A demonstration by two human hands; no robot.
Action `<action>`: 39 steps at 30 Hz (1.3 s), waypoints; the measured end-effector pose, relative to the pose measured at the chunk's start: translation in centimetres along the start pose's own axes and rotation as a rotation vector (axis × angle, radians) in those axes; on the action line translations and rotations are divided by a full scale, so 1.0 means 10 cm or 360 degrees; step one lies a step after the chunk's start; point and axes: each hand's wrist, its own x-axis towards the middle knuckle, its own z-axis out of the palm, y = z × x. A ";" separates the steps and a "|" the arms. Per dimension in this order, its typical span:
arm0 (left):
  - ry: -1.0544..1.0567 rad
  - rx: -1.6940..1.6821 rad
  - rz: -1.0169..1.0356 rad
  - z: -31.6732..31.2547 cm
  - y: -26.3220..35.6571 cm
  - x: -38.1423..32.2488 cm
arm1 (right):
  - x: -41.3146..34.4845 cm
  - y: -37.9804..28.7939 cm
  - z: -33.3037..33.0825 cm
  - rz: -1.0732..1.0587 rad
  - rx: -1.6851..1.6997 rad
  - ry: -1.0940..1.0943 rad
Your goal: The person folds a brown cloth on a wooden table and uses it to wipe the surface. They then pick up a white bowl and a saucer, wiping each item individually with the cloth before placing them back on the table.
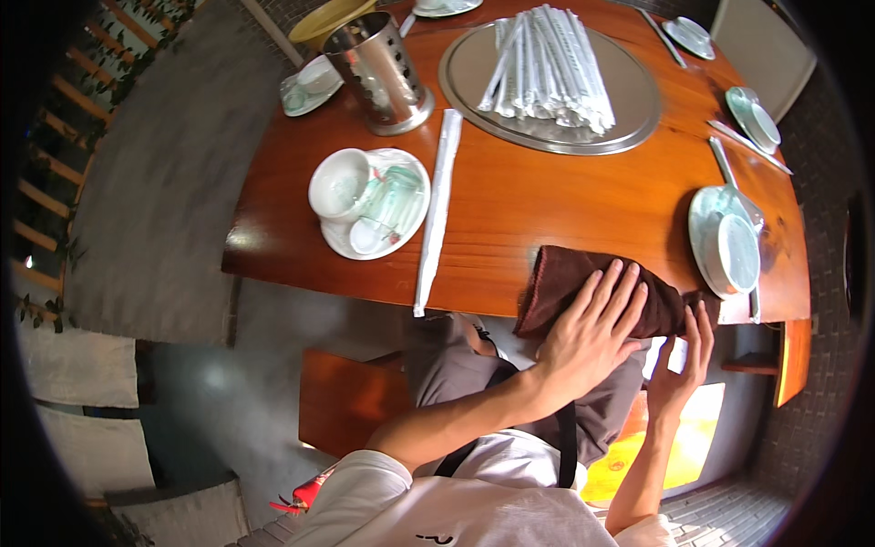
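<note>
A dark brown cloth (pixel 571 280) lies folded over the near edge of the wooden table (pixel 506 225). My left hand (pixel 595 335) rests flat on it, fingers spread a little. At the cloth's right end, my right hand (pixel 687 355) touches it with the fingertips; whether it grips the cloth is unclear. Just right of the cloth stands a wrapped plate-and-bowl set (pixel 738 253). Another wrapped set of white dishes (pixel 372 202) sits to the left, beside a long paper-wrapped chopstick packet (pixel 439 205).
A round metal tray (pixel 554 140) at the table's middle bears a pile of wrapped chopsticks (pixel 550 68). Left of it are a perforated steel holder (pixel 383 75) and a yellow bowl (pixel 328 24). More wrapped dish sets line the far and right edges. Wooden stools stand below.
</note>
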 end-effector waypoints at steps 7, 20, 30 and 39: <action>-0.0078 -0.0234 -0.0053 -0.29 -0.24 -0.01 | 0.04 -0.52 -0.04 0.0106 0.0216 -0.0260; -0.0204 -0.0071 -0.0412 -0.88 -0.41 -0.35 | 0.07 -1.09 0.20 -0.0053 0.0123 -0.0299; -0.0347 -0.0086 -0.0440 -0.86 -0.37 -0.35 | 0.36 -0.96 0.25 -0.0262 -0.0045 -0.0668; -0.0230 0.0280 -0.0420 -0.50 -0.92 0.32 | 1.12 -0.70 0.86 -0.0381 -0.0338 -0.0600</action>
